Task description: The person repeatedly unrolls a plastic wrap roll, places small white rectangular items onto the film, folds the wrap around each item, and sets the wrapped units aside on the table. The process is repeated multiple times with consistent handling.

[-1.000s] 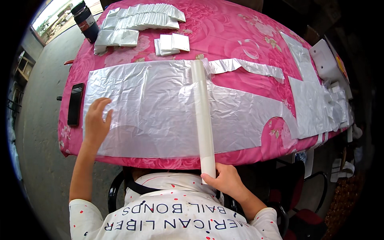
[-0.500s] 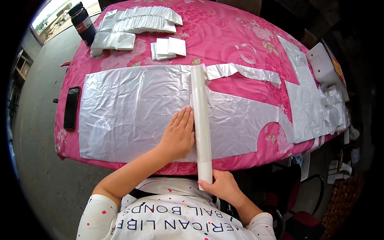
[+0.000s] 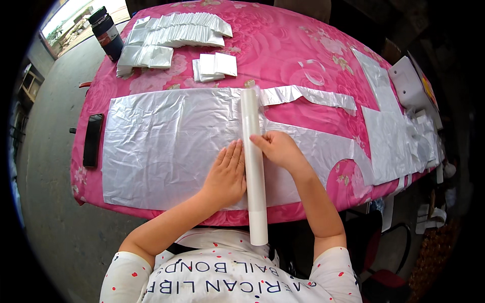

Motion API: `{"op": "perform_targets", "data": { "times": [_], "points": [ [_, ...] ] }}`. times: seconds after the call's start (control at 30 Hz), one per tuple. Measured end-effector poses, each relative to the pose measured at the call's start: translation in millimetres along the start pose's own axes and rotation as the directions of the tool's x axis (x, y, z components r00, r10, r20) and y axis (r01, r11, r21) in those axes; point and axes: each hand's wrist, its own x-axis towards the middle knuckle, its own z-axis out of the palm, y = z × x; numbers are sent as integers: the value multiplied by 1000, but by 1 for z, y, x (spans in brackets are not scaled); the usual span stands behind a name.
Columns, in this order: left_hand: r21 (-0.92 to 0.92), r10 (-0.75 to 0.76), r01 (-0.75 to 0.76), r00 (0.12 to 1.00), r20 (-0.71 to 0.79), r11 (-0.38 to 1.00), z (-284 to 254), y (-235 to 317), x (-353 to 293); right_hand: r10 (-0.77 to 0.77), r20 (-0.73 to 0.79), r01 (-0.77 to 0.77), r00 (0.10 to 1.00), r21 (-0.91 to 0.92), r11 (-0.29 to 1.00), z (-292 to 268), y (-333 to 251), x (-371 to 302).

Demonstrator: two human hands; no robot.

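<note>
A silvery-white plastic apron (image 3: 151, 146) lies spread on the table, its narrower, cut-out end and a loose strap (image 3: 303, 96) toward the right. Across its middle rests a long white roll (image 3: 256, 194), whose near end sticks out past the table edge. My left hand (image 3: 227, 171) lies flat on the plastic, fingers together and stretched out, right along the roll's left side. Higher up, my right hand (image 3: 278, 149) grips the roll from the right, thumb over its top; the other fingers are partly hidden.
Stacks of folded white plastic (image 3: 182, 33) and a smaller pile (image 3: 216, 66) lie at the far left on the pink tablecloth (image 3: 288, 55). A dark jar (image 3: 107, 36) stands there; a phone (image 3: 92, 141) lies at the left edge. More plastic sheets (image 3: 389, 141) lie right.
My right hand has moved from the roll's near end up to its middle part. My left hand stays flat beside the roll, which has hardly shifted.
</note>
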Motion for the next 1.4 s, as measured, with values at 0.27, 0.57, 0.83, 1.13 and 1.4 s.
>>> {"op": "perform_targets", "data": {
  "times": [0.27,0.57,0.83,1.13,1.4],
  "points": [
    [-43,-22,22,1000,9,999,-3,2,-1,57,-116,106,992,982,155,8,2,92],
    [-46,-25,26,1000,18,999,-4,2,-2,79,-444,451,893,877,-164,-145,101,121],
    [-82,-22,22,1000,2,996,-2,1,-2,245,-665,690,706,724,-22,-237,73,68],
    [-54,-15,15,1000,-1,998,0,1,-3,-696,-395,799,599,343,494,-34,-165,43],
    [77,17,-1,978,-210,997,18,-3,-10,-829,155,838,537,-215,502,228,-191,59]
  ]
}}
